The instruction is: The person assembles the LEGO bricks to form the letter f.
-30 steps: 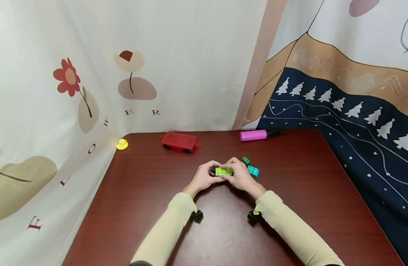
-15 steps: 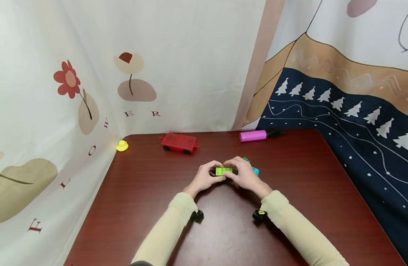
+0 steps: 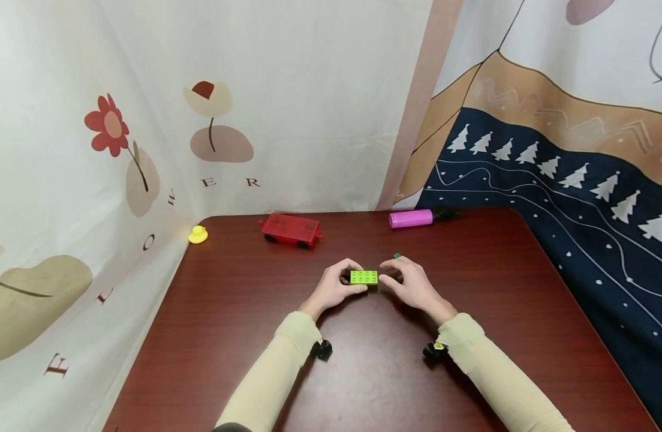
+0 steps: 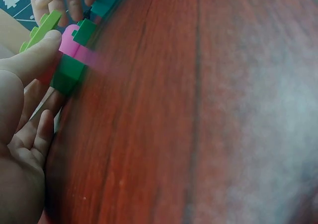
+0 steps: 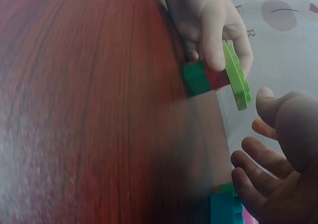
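Head view: read with 12 o'clock at the top edge and the lime-green studded plate point(image 3: 364, 277) at the hub, above the dark-red tabletop point(image 3: 352, 384).
Lime-green studded plate: shows 2 rows of 4 studs; caps a red brick point(image 5: 217, 79) and a dark-green brick point(image 5: 197, 79), in a stack of at least 3 pieces.
Stack handling: looks like hard plastic, so probably light, stiff and tough; perhaps a little slick on the flat sides, and likely to part at the stud joints if twisted.
Stack hold: seems best taken low, across the red and dark-green sides, leaving the overhanging end of the plate unloaded.
Left hand point(image 3: 333, 289): between 8 and 9 o'clock; pinches the stack with little gap to spare, thumb against the red brick and plate.
Right hand point(image 3: 414, 289): just past 3 o'clock; holds nothing, thumb and loosely bent fingers parted, thumb tip near the plate's free end but apart from it.
Teal brick point(image 5: 224, 209): about 5 o'clock in the right wrist view, close by the right fingers; contact impossible to tell.
Small green brick point(image 3: 397, 255): 2 o'clock, just beyond the right hand.
Back edge: red toy wagon point(image 3: 291, 230) at 10 o'clock, yellow toy duck point(image 3: 198, 234) between 9 and 10, magenta cylinder point(image 3: 410, 219) between 1 and 2.
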Demonstrator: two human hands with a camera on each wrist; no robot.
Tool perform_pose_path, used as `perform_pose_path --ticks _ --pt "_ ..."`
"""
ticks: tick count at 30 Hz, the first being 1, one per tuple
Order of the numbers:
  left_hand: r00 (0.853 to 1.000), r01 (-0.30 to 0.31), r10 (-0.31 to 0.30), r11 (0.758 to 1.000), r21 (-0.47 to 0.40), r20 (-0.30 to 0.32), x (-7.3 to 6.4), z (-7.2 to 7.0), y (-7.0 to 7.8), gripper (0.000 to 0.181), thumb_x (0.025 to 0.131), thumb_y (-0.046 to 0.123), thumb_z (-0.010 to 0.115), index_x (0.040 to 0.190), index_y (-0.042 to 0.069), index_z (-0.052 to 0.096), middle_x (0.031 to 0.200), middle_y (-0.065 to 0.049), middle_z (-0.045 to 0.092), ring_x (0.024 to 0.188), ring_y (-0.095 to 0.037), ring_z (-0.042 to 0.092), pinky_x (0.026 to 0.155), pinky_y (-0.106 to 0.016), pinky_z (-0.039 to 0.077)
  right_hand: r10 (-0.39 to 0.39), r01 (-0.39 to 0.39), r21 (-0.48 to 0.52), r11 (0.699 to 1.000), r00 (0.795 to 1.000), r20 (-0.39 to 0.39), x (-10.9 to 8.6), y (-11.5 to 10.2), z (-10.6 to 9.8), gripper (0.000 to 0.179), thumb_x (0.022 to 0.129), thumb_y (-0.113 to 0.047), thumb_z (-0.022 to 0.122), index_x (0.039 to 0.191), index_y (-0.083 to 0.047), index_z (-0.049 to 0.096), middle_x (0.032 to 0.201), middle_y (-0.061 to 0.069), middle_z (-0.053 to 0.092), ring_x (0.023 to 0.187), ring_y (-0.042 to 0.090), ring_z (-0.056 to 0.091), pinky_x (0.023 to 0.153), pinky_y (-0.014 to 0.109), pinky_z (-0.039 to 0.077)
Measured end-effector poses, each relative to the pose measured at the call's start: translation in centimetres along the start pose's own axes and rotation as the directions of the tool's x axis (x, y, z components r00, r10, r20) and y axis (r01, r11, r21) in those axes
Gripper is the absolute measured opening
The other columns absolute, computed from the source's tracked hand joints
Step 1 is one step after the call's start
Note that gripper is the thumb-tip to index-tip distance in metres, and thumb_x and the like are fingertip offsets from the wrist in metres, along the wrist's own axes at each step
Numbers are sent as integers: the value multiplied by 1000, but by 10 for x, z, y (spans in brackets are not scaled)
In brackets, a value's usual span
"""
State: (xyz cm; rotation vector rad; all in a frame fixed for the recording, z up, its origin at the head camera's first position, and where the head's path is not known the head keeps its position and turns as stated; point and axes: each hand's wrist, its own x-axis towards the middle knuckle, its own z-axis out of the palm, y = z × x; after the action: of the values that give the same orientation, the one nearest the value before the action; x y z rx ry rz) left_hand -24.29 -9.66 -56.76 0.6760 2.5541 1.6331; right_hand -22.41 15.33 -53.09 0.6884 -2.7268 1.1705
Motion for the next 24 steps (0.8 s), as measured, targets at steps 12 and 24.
perform_pose_path --ticks 12,24 --pt "1000 12 -12 1000 -9 2 0 -1 1 37 82 19 93 113 19 72 101 2 73 83 -16 65 78 -29 56 24 -24 -17 1000 999 -39 -2 9 -15 33 96 -16 78 124 0 72 114 13 69 98 26 73 83 45 62" --pt "1000 8 -8 1000 -4 -2 0 0 1 37 83 18 92 113 20 72 101 4 73 84 -15 64 77 -28 55 32 -39 -67 997 995 -92 7 17 -28 44 89 -11 85 129 0 69 112 17 70 99 31 69 85 49 57"
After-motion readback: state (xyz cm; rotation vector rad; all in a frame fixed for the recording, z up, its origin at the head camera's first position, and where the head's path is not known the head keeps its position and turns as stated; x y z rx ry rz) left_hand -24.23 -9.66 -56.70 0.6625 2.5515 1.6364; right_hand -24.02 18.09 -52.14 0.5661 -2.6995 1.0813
